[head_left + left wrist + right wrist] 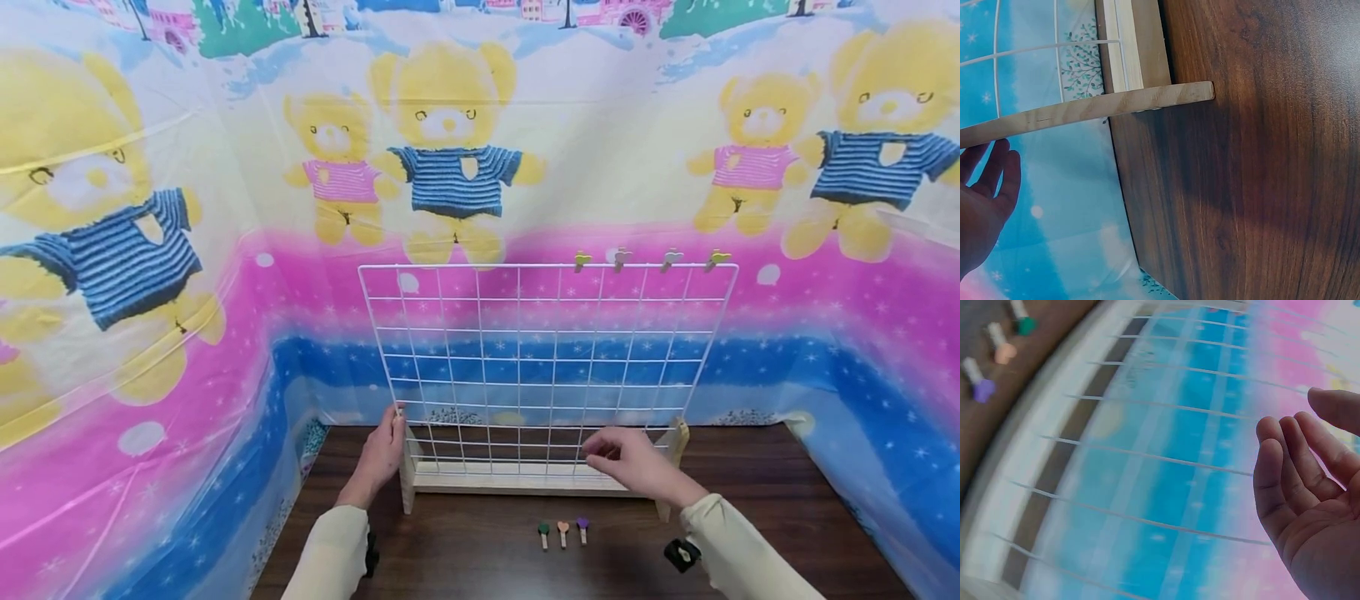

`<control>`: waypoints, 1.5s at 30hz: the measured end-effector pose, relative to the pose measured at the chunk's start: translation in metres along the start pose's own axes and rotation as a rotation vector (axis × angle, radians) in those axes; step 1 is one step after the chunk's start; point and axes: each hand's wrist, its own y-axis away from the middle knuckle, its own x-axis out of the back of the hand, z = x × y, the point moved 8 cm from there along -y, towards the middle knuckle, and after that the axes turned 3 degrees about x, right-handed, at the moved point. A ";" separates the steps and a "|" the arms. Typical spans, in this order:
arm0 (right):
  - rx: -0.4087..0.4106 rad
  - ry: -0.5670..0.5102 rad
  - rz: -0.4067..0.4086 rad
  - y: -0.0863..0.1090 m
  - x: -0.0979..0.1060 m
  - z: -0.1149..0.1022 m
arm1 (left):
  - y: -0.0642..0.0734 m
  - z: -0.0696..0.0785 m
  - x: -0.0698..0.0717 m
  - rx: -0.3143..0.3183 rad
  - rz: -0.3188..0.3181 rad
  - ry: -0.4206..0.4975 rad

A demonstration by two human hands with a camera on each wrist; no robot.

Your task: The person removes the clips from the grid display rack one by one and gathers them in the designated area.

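Note:
A white wire grid rack (518, 360) stands upright in a wooden base with a wooden post at each side. My left hand (381, 450) is at the left post (1085, 112); in the left wrist view its fingertips touch the post's outer edge, and the thumb is hidden. My right hand (633, 462) hovers in front of the grid's lower right, fingers loosely bent, nothing held. On the table before the base lie three small heart-topped clothespins: a green one (543, 534), an orange one (563, 533) and a purple one (583, 532).
Several small clothespins sit along the grid's top wire at the right, among them a yellow one (581, 261) and a white one (671, 260). The dark wooden table (465, 550) carries the rack. A patterned bear curtain (600, 150) hangs behind and at both sides.

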 end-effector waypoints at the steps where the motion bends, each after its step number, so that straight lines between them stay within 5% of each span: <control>1: 0.014 0.010 0.004 -0.002 0.007 -0.008 | 0.000 0.001 0.000 -0.003 0.004 -0.002; 18: 0.294 0.224 0.197 -0.044 0.146 -0.149 | -0.001 0.000 0.001 0.000 0.000 -0.001; 26: 0.512 0.301 0.367 -0.058 0.183 -0.202 | -0.001 -0.001 0.000 0.014 -0.002 -0.002; 32: 0.607 0.416 0.446 -0.070 0.197 -0.221 | -0.001 -0.001 -0.001 0.021 -0.005 0.009; 37: 0.577 0.511 0.427 -0.083 0.198 -0.218 | 0.000 -0.001 -0.001 0.028 -0.007 0.006; 45: 0.400 0.512 0.303 -0.102 0.194 -0.200 | 0.001 0.000 -0.001 0.023 -0.008 0.005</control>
